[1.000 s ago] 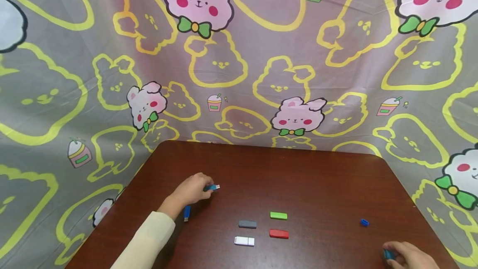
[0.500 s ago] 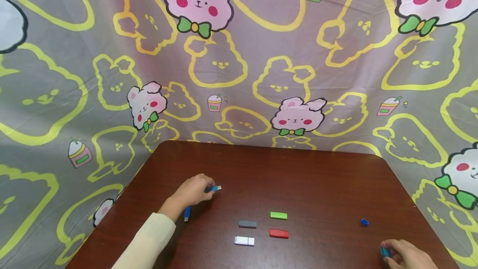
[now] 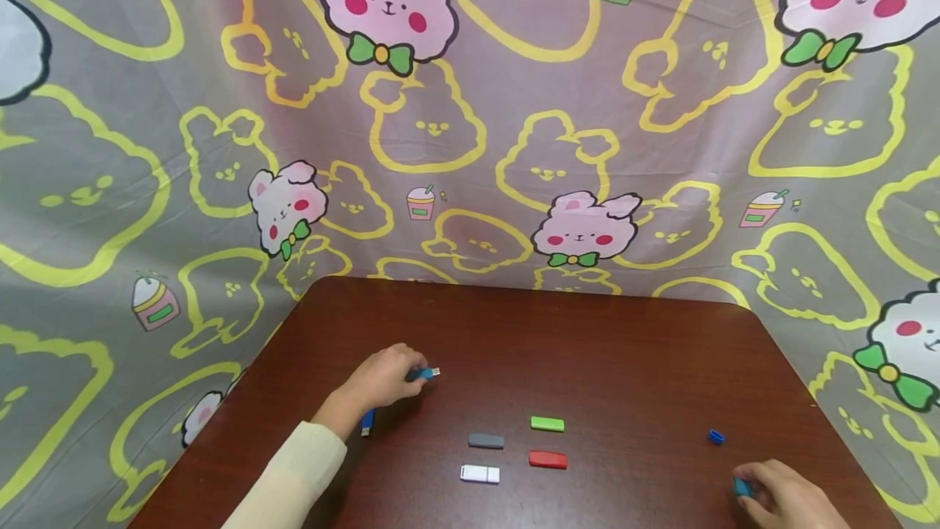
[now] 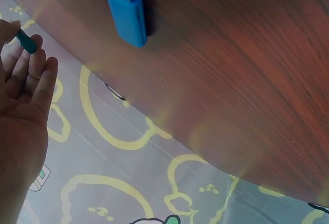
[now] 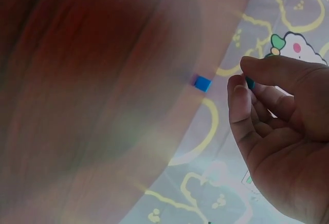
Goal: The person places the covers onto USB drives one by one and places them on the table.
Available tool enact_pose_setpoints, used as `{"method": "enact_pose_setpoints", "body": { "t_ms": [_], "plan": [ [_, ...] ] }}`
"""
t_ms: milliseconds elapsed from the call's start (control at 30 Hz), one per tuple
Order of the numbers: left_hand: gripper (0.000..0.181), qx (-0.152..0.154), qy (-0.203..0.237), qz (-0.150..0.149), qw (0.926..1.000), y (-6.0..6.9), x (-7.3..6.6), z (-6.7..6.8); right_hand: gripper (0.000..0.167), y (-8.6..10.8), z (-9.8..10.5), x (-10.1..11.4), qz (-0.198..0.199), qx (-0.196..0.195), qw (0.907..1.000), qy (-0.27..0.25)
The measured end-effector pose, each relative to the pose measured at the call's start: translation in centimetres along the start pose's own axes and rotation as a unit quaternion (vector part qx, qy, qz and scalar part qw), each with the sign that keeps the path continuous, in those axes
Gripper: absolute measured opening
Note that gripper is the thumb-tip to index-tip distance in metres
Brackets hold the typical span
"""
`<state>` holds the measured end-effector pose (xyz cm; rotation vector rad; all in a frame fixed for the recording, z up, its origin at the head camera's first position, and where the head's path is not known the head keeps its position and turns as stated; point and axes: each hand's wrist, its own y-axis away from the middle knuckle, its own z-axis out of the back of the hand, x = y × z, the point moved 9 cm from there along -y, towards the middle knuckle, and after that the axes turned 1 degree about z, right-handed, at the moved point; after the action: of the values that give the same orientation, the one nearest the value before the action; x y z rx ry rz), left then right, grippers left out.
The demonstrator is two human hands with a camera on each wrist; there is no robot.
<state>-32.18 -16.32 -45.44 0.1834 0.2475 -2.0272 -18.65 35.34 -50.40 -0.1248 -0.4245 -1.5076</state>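
Here's the left hand (image 3: 385, 375) over the left half of the surface (image 3: 587, 349), thumb and fingers pinching a teal USB stick (image 3: 422, 373) by its body, and that grip presumably leaves the metal plug bare and reachable. Across on the right, near the close edge, the right hand (image 3: 786, 496) pinches a small teal piece (image 3: 742, 486), by its colour probably the matching cap; the fingertips hold only its end, perhaps to leave its mouth free, though which way that mouth faces is hidden. Now the direction: the teal stick's long axis runs nearly left to right, tipped slightly away from the person, plug leading towards the right-hand side. Just below the left wrist lies a blue USB stick (image 3: 368, 421), long axis running near to far, plug towards the person, and a loose blue cap (image 3: 716, 437) sits beyond the right hand, well apart from it. Between the hands, the grey stick (image 3: 486, 441), white stick (image 3: 481, 474), green stick (image 3: 547, 424) and red stick (image 3: 547, 460) lie roughly crosswise, seemingly grouped out of the way.
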Motion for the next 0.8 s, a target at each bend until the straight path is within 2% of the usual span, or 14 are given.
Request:
{"method": "enact_pose_setpoints", "body": {
  "t_ms": [133,367,800],
  "plan": [
    [0.017,0.003,0.004,-0.004,1.0,0.0,-0.4,0.0,0.025,0.0,0.4,1.0,0.019,-0.024,0.9995,0.005],
    [0.016,0.005,0.009,-0.016,0.9998,0.2,-1.2,0.0,0.026,-0.2,0.4,2.4,0.009,-0.016,0.9998,-0.004],
    [0.015,0.003,0.002,-0.071,0.9975,0.0,-4.2,-0.1,0.023,-0.4,1.5,5.4,0.079,-0.069,0.9945,-0.006]
  ]
}}
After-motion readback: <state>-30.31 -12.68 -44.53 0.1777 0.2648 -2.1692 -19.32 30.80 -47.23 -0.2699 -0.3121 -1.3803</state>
